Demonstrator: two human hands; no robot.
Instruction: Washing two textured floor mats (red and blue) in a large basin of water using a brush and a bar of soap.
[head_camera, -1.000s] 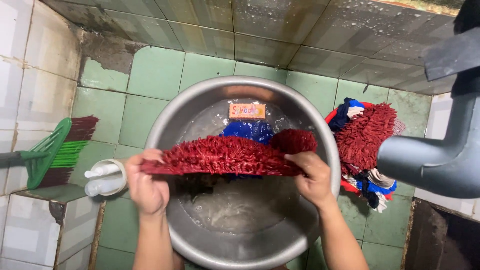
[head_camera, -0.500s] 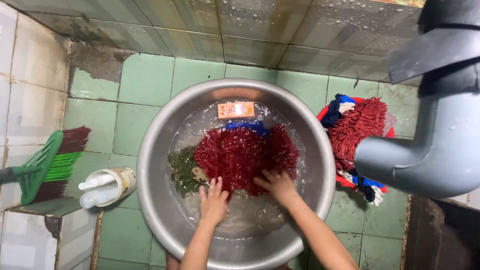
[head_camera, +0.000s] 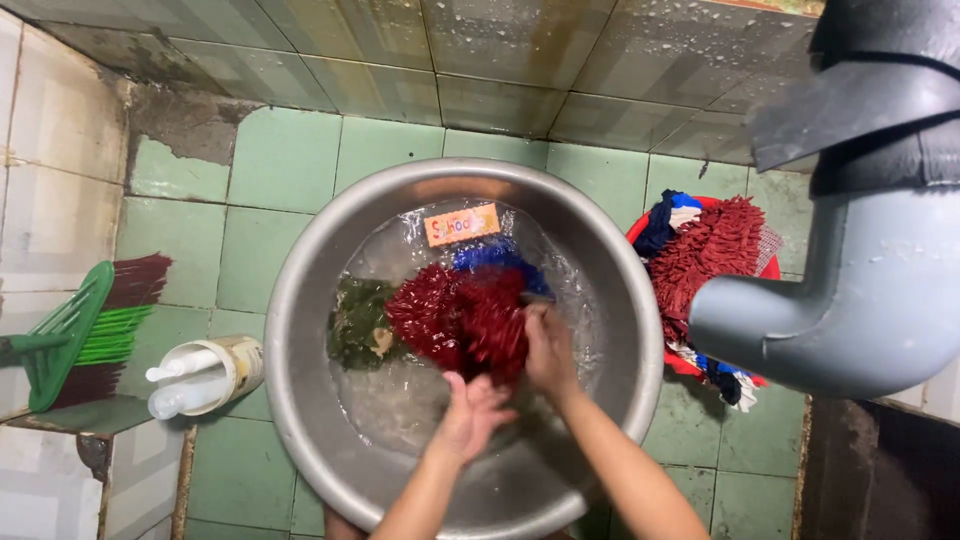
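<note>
A big round metal basin (head_camera: 300, 330) full of water stands on the green tiled floor. In it lie a shaggy red mat (head_camera: 455, 320), bunched up, a dark green cloth (head_camera: 358, 322) to its left and a blue cloth (head_camera: 495, 255) behind it with an orange label. My right hand (head_camera: 548, 348) grips the red mat's right edge in the water. My left hand (head_camera: 472, 412) is just below the mat, fingers spread, touching or close to its lower edge.
A red tub (head_camera: 700, 365) at the right holds another shaggy red mat (head_camera: 715, 250) and mixed cloths. A thick grey pipe (head_camera: 850, 300) hangs over it. At the left are a green broom (head_camera: 80, 325) and a tipped container with white bottles (head_camera: 205, 375).
The red mat, held spread above the basin a second ago, was pushed down into the water and is now bunched toward the middle. Both hands moved inward and down.
</note>
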